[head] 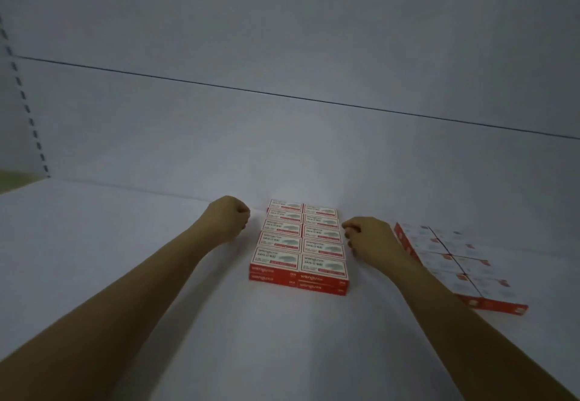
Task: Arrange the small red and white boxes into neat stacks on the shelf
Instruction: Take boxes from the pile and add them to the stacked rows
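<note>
A block of small red and white boxes [299,245] sits on the white shelf [157,275], two columns wide and two layers high, reaching back to the rear wall. My left hand [227,217] hovers just left of the block's far end, fingers curled into a fist and holding nothing. My right hand [367,237] lies close against the block's right side, fingers curled, with nothing visible in it. A second flat group of red and white boxes [455,264] lies further right, angled slightly.
The shelf's white back panel [282,134] rises right behind the boxes. A slotted upright [28,108] runs down the far left. Bare shelf surface stretches left of and in front of the blocks.
</note>
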